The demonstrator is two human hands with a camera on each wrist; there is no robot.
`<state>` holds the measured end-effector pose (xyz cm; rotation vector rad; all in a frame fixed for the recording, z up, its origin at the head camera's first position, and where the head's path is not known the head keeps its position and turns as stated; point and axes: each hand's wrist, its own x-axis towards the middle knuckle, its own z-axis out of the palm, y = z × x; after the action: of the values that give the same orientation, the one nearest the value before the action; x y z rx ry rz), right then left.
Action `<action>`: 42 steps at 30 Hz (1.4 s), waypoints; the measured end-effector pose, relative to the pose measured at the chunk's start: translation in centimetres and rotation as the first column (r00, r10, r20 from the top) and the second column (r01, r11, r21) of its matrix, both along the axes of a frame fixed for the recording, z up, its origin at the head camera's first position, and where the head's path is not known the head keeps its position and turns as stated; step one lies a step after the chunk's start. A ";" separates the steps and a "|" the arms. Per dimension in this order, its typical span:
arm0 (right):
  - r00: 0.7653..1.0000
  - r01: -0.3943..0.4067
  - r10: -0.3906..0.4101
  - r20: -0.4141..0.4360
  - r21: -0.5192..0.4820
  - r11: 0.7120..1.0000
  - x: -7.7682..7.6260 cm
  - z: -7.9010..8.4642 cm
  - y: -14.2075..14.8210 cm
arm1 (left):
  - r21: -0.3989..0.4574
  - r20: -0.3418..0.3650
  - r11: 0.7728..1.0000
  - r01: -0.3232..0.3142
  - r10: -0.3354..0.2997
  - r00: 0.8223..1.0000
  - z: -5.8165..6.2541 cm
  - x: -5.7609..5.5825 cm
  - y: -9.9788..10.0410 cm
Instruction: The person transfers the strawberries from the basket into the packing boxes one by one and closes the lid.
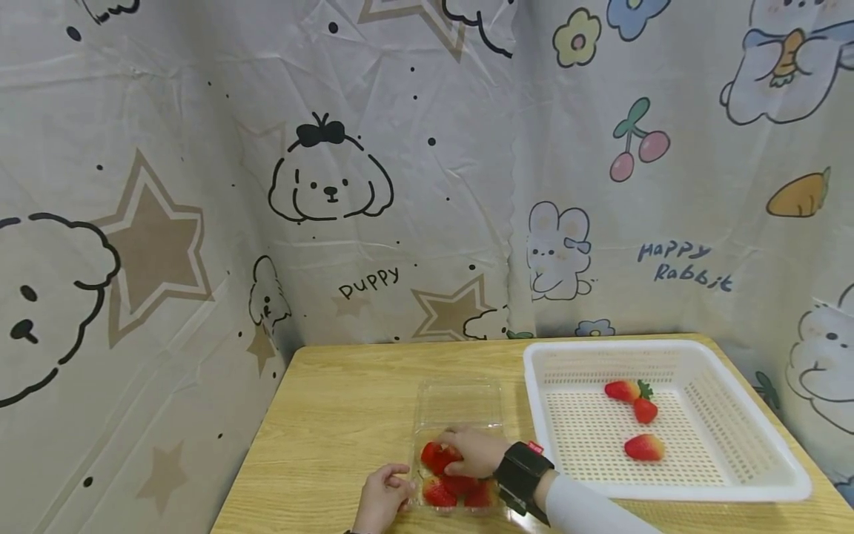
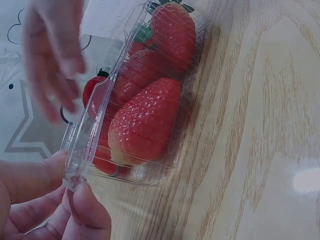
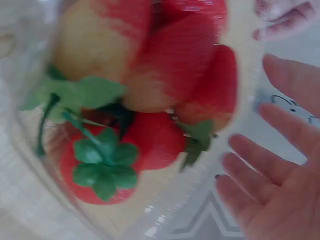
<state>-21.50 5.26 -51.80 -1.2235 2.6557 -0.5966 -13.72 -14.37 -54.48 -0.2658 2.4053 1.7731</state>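
A clear plastic clamshell box (image 1: pixel 460 404) lies opened on the table, its lid folded back, with several red strawberries (image 1: pixel 439 492) in its near half. My left hand (image 1: pixel 382 500) pinches the box's rim at a corner between thumb and fingers, as the left wrist view shows. Over the strawberries hovers my right hand (image 1: pixel 475 451). In the right wrist view its fingers (image 3: pixel 260 160) are spread, with nothing held, beside the heaped fruit. One strawberry there turns its green leafy cap (image 3: pixel 106 162) upward.
To the right stands a white perforated plastic basket (image 1: pixel 667 492) with 3 strawberries (image 1: pixel 644 447) inside. The wooden table (image 1: pixel 320 423) ends at a printed curtain (image 1: pixel 400 222) at the back and left.
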 end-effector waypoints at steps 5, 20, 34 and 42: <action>0.998 0.034 -0.043 -0.044 -0.196 0.980 0.1 3.0 0.7 | 0.009 -0.017 1.000 0.001 -0.001 1.000 0.1 0.1 0.0; 0.665 0.290 -0.633 -0.396 -0.644 0.708 -5.4 6.5 11.0 | 0.016 -0.028 1.000 0.010 -0.010 1.000 0.1 0.0 0.0; 0.497 0.797 -0.864 -0.079 -0.352 0.491 -6.0 1.0 20.8 | 0.001 -0.035 1.000 0.010 -0.010 0.999 0.1 0.1 -0.2; 0.516 0.849 -0.856 -0.020 -0.118 0.515 -5.4 -1.2 22.8 | 0.012 -0.038 1.000 0.009 -0.009 0.999 0.0 0.1 -0.2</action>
<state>-26.88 28.03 -53.01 0.2270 3.2025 -0.7884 -13.57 -14.53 -54.51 -0.2219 2.4170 1.8042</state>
